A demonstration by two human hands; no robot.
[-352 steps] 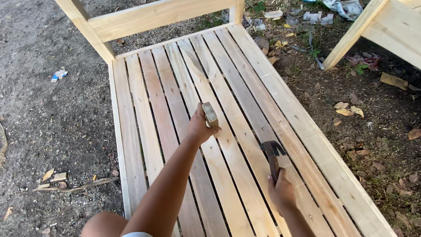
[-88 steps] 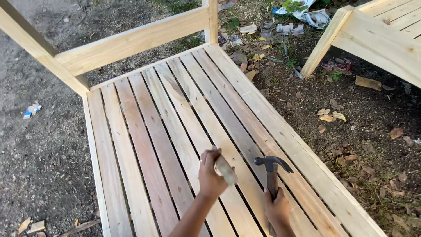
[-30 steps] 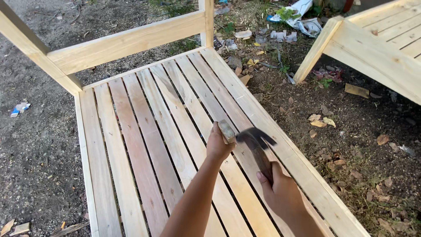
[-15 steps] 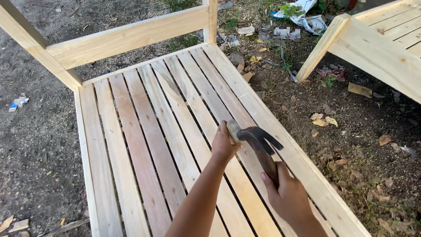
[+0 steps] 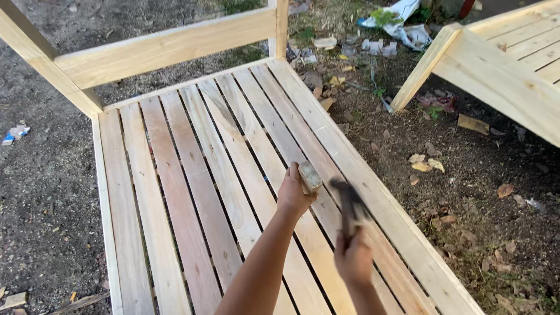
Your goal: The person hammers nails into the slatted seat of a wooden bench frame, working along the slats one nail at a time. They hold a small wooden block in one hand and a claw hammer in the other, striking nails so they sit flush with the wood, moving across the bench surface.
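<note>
A: What is the biggest thing in view?

B: A slatted wooden frame [image 5: 192, 192] of pale planks, running from the near edge up to a crossbeam [image 5: 163, 49] at the far end. An upright post [image 5: 282, 26] stands at its far right corner and a slanted beam [image 5: 41, 64] at its far left. It sits on dark bare ground [image 5: 41, 192].

A: And to the right?

B: A second pale wooden structure [image 5: 501, 70] fills the far right corner, well apart from the slats, with one leg slanting down into the soil. Dry leaves, wood scraps and some litter lie between the two, and a crumpled whitish sheet [image 5: 408, 29] lies at the far edge.

A: Where are the hands?

B: Both reach out over the right half of the slats. The left hand [image 5: 293, 195] is the farther one, its arm coming up from the near edge. Its fingers are closed round a small pale block [image 5: 310, 177], whose top end sticks out above the fist.

A: The right?

B: The right hand [image 5: 354, 262] is nearer and just to the right, fist wrapped tight about the handle of a hammer [image 5: 349, 204]. The dark head is blurred and sits just right of the block, near it; I cannot tell whether the two touch.

A: Anything on the left?

B: A small bit of white and blue litter [image 5: 14, 134] on the ground, far from the hands.
</note>
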